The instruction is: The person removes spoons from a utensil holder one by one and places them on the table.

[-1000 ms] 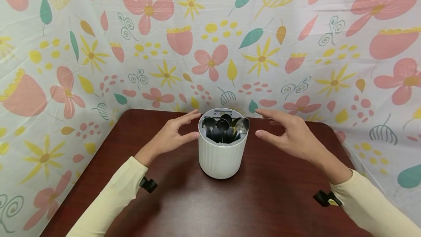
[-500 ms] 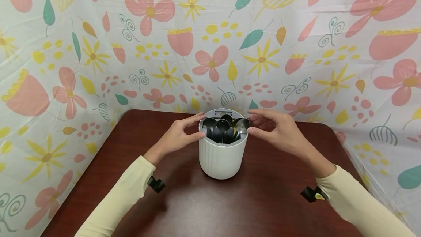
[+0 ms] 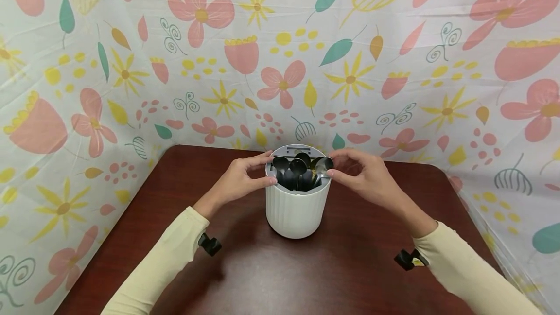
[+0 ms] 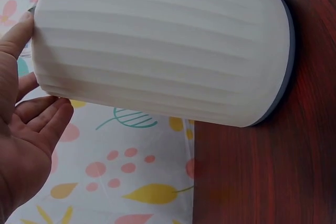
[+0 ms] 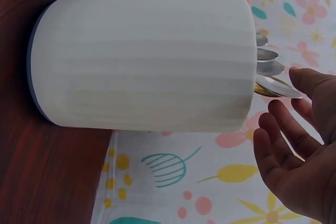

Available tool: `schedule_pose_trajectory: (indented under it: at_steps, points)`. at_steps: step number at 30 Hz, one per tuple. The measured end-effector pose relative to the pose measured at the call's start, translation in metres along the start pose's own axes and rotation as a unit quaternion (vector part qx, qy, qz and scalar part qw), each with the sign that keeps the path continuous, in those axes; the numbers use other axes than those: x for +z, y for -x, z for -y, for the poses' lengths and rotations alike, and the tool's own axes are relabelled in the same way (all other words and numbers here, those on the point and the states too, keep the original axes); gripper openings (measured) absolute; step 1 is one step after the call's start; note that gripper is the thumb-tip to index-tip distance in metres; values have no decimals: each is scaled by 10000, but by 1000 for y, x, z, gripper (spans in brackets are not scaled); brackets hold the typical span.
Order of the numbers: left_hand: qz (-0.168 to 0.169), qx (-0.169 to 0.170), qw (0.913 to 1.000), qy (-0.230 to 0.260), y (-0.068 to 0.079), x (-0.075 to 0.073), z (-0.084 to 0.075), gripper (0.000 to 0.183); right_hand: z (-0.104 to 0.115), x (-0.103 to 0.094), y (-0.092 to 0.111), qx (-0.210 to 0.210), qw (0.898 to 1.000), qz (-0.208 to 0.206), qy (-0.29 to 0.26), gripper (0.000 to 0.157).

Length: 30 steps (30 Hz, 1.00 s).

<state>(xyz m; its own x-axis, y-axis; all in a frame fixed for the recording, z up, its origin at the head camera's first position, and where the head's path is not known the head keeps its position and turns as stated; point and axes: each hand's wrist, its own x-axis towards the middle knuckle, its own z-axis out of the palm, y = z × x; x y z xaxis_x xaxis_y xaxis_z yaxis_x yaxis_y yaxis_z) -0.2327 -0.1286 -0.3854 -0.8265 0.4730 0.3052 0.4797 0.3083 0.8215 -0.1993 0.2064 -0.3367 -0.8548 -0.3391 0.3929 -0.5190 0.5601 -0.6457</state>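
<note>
At the far left, a flowered cloth [image 3: 153, 98] hangs behind the table [image 3: 372, 261]. A pale sleeve [image 3: 157, 256] with a small black device [image 3: 210, 245] at its cuff leads to the left hand [image 3: 238, 178] — thumb and fingers spread apart, tips at the left rim of a white ribbed pot [image 3: 296, 215]. The pot stands upright on the table, near its back edge, between both hands. Several dark-looking spoons [image 3: 297, 166] stand in it, bowls up; a silver spoon [image 3: 324, 164] leans at the right rim. Beside that spoon is the right hand [image 3: 369, 179] — thumb and fingers apart, not clamped; whether they touch it, I cannot tell. Another pale sleeve [image 3: 463, 271] follows.
</note>
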Motion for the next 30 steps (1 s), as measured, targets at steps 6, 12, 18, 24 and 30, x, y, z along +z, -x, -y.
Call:
schedule_pose_trajectory:
  at_steps: [6,12,18,24,30]
  points:
    - [-15,1,10000,21,-1,1,1,59,-3,8,2,26,9998,-197,-11,27]
    - [-5,-40,10000,-35,0,0,1,59,-5,12,2,10,9993,-355,-114,19]
    - [4,-29,10000,-37,-1,-1,1,59,-5,15,1,-39,9985,-523,-148,14]
    - [4,-20,10000,-64,0,-1,1,59,-2,16,1,-55,9974,-682,-225,13]
    - [8,-14,10000,-34,0,-1,0,60,-1,18,1,-64,9965,-787,-285,13]
